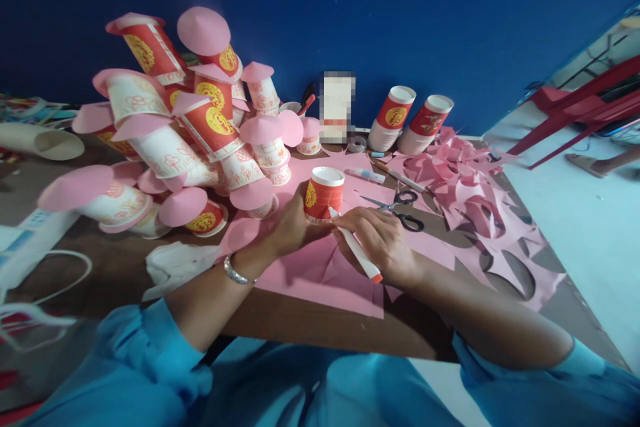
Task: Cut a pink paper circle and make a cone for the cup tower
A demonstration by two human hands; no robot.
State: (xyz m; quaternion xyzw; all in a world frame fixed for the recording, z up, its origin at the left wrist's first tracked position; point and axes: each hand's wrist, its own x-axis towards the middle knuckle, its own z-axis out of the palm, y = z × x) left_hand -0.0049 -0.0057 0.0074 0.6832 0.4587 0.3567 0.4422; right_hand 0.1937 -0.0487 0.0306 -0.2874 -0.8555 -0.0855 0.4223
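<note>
My left hand point(291, 223) is wrapped round the side and base of a red paper cup point(325, 197) with a yellow emblem, its white rim facing up. In my right hand point(375, 240) is a white marker pen point(361, 255) with an orange-red end. The pen's tip meets or nearly meets the lower part of the cup's printed side. Pink paper sheets point(320, 283) lie on the table beneath both hands. Just right of the cup rest scissors point(400, 203) with black handles, their blades apart. A glue tube point(365, 175) lies behind them.
At left rises a pile of paper cups point(155, 147) with pink cone tops. Two cup stacks point(395, 117) stand at the back beside a blue wall point(400, 20). Pink paper scraps point(480, 207) cover the table's right side. A red chair point(575, 103) is beyond the table.
</note>
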